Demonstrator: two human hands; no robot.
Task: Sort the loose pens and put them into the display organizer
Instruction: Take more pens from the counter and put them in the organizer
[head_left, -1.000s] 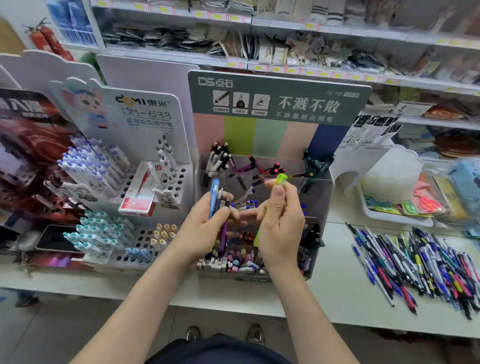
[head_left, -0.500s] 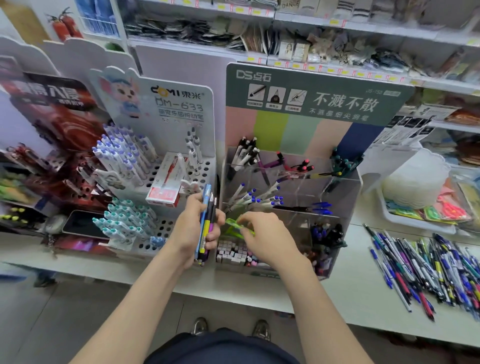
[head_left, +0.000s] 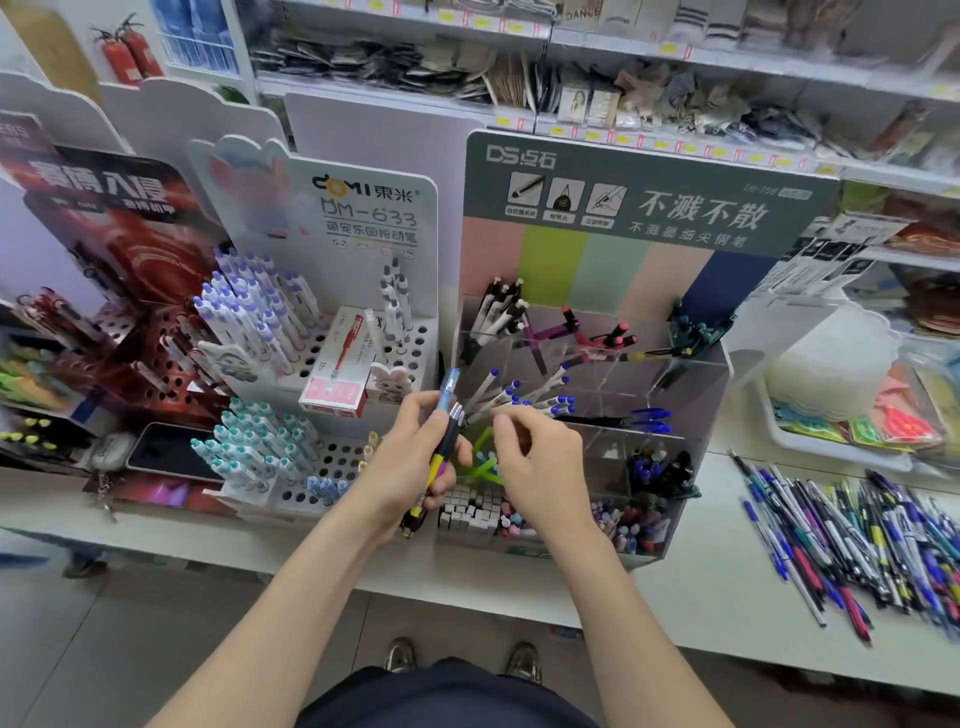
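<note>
While the left hand (head_left: 410, 467) grips a bundle of pens (head_left: 442, 441) with its fingers wrapped round the barrels, the bundle stands nearly upright, its long axis from 6 to 12 o'clock and a blue end on top. It sits just at 9 o'clock of the clear organizer (head_left: 696, 410), whose green header reads "DS" and "不溅不散". The right hand (head_left: 540, 467) hovers over a front compartment holding green pens (head_left: 483, 460); its fingers are curled, and I cannot tell whether they pinch anything. Further toward 9 o'clock a white display (head_left: 363, 208) reads "DOMI 東米 DM-633". At 3 o'clock loose pens (head_left: 857, 530) lie heaped, mostly slanting from 11 to 5 o'clock. Bare tabletop (head_left: 701, 587) separates heap and organizer, its front edge below the wrists.
</note>
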